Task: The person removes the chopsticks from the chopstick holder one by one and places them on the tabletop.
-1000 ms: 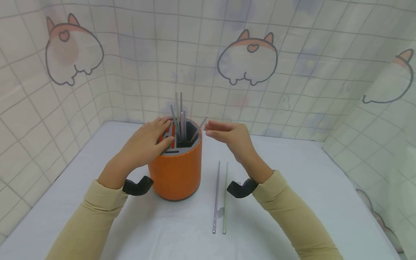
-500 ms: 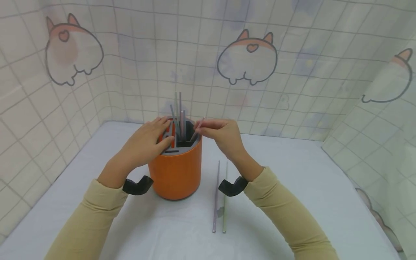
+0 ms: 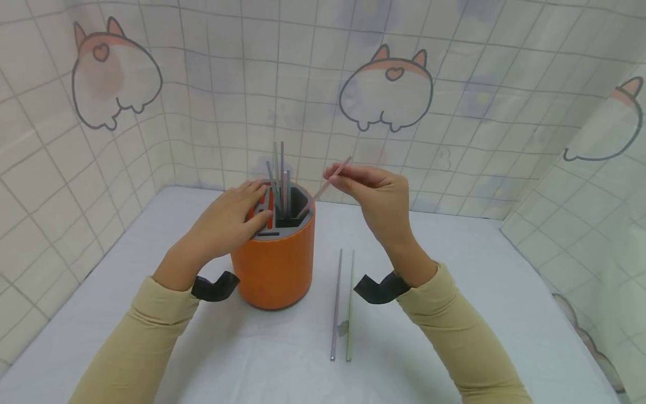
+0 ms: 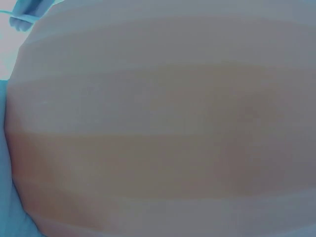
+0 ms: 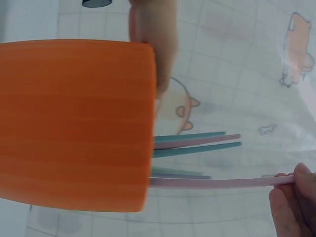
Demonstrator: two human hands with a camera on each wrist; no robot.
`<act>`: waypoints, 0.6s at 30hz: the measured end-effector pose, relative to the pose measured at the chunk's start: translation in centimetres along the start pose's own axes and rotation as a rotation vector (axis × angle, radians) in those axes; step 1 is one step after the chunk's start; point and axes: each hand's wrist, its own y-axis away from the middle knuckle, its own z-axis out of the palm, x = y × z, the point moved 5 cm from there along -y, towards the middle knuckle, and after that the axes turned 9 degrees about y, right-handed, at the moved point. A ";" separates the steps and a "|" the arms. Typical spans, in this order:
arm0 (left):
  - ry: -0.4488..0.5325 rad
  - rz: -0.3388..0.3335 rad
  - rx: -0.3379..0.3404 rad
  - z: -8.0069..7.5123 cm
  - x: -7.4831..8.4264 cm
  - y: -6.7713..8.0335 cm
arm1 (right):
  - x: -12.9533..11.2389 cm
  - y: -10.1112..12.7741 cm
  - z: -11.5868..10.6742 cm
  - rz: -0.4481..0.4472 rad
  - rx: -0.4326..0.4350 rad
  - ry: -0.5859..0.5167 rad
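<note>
An orange round utensil holder [image 3: 272, 275] with a grey slotted top stands on the table. My left hand [image 3: 224, 221] rests on the left side of that top, fingers spread over the slots. My right hand [image 3: 381, 193] pinches the upper part of a pink chopstick [image 3: 325, 189] between thumb and fingers. The chopstick slants up to the right, its lower end hidden in the holder's open compartment. Several other chopsticks [image 5: 197, 148] stick out of that compartment in the right wrist view. The holder's wall [image 4: 163, 113] fills most of the left wrist view.
On the white table [image 3: 429, 336], right of the holder, a purple chopstick [image 3: 336, 314] and a green chopstick [image 3: 350, 314] lie side by side. A grid-patterned cloth [image 3: 303, 90] with cartoon animals hangs behind and along both sides.
My right hand reached in to the holder, took hold of the pink chopstick, then moved up and right, drawing it partly out. My left hand stayed on the holder.
</note>
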 end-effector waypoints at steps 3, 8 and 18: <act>0.000 0.000 0.000 0.0 0.0 0.0 | -1.1 -0.1 -0.5 -0.047 0.030 -0.063; -0.003 -0.003 -0.001 0.0 0.0 -0.1 | -2.2 0.0 -1.4 -0.086 0.076 -0.111; -0.004 -0.003 0.002 0.1 0.1 -0.1 | -3.9 -0.1 -4.0 -0.107 0.169 -0.169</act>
